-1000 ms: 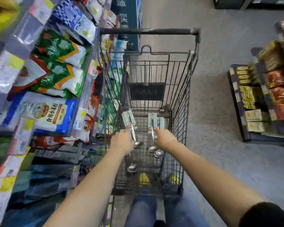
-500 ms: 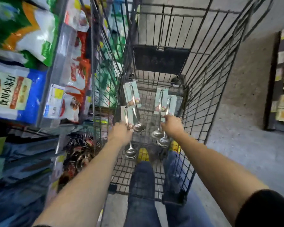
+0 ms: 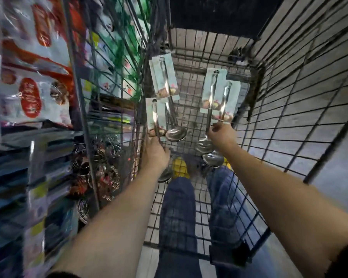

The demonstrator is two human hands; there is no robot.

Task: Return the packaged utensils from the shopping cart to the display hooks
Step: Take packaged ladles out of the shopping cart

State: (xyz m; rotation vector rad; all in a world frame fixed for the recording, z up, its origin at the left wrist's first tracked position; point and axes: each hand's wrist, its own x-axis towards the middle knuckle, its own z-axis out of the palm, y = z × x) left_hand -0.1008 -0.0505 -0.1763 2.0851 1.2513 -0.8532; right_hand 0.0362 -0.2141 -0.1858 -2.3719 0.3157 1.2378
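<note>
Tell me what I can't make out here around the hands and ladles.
Head view: left hand hides its own fingers around the packaged ladles.
Head view: print on ladle cards is too blurred to read.
Head view: motion blur smears the shelf packets; no display hooks can be found.

Dim, motion-blurred edges, wide-angle bending, metallic glare.
</note>
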